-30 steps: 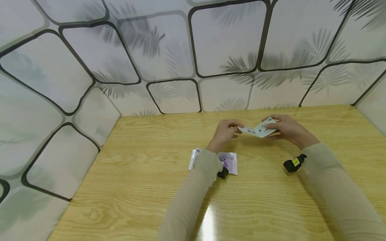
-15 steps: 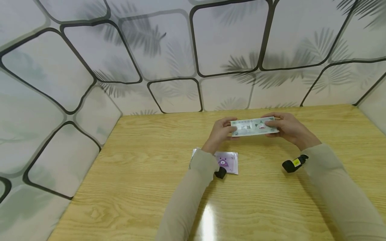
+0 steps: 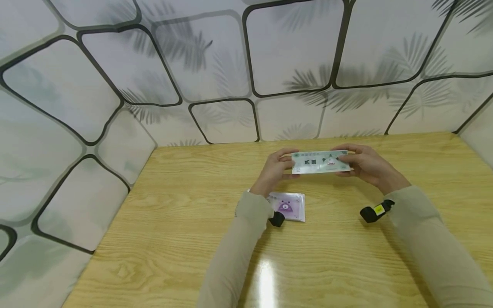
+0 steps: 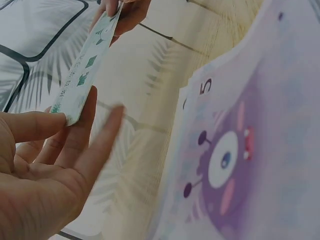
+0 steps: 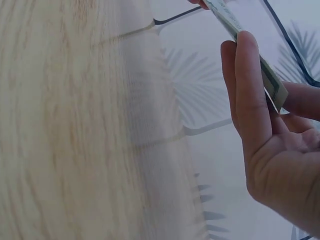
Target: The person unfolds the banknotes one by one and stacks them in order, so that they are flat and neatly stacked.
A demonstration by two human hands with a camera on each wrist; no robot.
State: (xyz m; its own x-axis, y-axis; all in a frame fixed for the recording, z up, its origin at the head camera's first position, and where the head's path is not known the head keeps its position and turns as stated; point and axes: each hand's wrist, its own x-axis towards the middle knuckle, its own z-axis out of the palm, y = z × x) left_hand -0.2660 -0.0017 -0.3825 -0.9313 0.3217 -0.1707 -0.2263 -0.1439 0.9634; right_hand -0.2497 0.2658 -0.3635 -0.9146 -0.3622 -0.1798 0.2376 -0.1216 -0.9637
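Observation:
A pale green play banknote (image 3: 319, 163) with a cartoon figure is held flat and level above the back of the table. My left hand (image 3: 271, 170) pinches its left end, the thumb (image 4: 42, 124) in front and fingers behind. At the other end my right hand (image 3: 367, 167) grips it between thumb and fingers. The right wrist view shows the banknote (image 5: 277, 92) nearly edge-on, with a small gap between layers at its end. Below my left wrist lies a stack of purple play banknotes (image 3: 289, 206) marked 5, partly hidden by the sleeve.
The wooden table (image 3: 161, 239) ends against a patterned wall (image 3: 292, 55) just behind the hands. Another wall (image 3: 50, 141) rises on the left. A small black camera sits on each wrist, the right one (image 3: 372, 213) close above the tabletop.
The green banknote, bent a second ago, has been straightened and turned to face the camera. My left hand has shifted slightly left, uncovering more of the purple stack's front. My right hand barely moved.

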